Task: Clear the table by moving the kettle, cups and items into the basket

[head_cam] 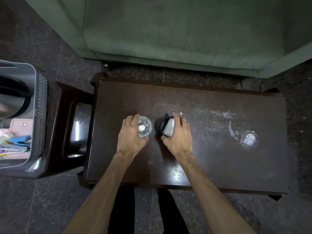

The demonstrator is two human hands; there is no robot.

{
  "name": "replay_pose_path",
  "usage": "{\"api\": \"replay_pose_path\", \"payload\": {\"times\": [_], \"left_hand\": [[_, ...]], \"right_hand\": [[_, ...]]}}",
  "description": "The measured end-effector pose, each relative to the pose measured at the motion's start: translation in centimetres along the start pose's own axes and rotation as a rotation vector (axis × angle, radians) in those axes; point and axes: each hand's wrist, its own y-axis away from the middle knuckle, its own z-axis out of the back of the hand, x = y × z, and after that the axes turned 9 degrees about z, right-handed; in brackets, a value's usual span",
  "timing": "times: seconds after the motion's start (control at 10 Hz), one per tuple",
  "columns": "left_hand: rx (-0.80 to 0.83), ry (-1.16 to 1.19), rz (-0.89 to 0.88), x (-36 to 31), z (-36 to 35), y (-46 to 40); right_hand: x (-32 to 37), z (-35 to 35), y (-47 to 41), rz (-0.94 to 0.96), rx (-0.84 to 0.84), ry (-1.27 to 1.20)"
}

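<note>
Glass first, since that's the fiddly one: my left hand [130, 132] is wrapped round the clear glass [144, 126] near the middle of the dark worktop [211, 157], grip closed on its side with the thumb low and the fingers round the far edge. My right hand [179, 135] is doing the same on the black cup [166, 126] just beside it, which has something white tucked inside, grip clamped on the rim and wall. Both are sitting on the worktop as far as I can tell, no sign of a lift yet

How I'd play it: lift both straight up before swinging anything, the glass looks slick and has a white bit at the bottom I don't want tipped out. Keep them level. The basket [39, 98] is off to the left on a stool [76, 125], well away from the cups, so the right hand has the longer trip. I'd let the left go in first

The basket already holds the kettle [11, 98] and some small stuff, so aim for a gap and set them down upright. There's another glass [249, 138] lying over on the right of the worktop, that's for after
</note>
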Motion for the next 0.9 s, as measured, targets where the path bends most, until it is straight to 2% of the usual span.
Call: {"api": "replay_pose_path", "payload": {"times": [0.3,0.5,0.7,0.9], "left_hand": [[0.052,-0.043,0.007,-0.4,0.2,0.0],[0.062,-0.121,-0.018,-1.2,1.3,0.7],[-0.020,-0.175,-0.161,-4.0,5.2,3.2],[-0.207,-0.108,-0.276,-8.6,12.2,5.1]], "right_hand": [[-0.3,0.1,0.0,0.023,0.049,0.039],[0.5,1.7,1.4,0.053,-0.003,0.020],[3.1,6.4,3.0,0.191,-0.035,0.060],[7.5,14.7,3.6,0.346,-0.195,0.087]]}}
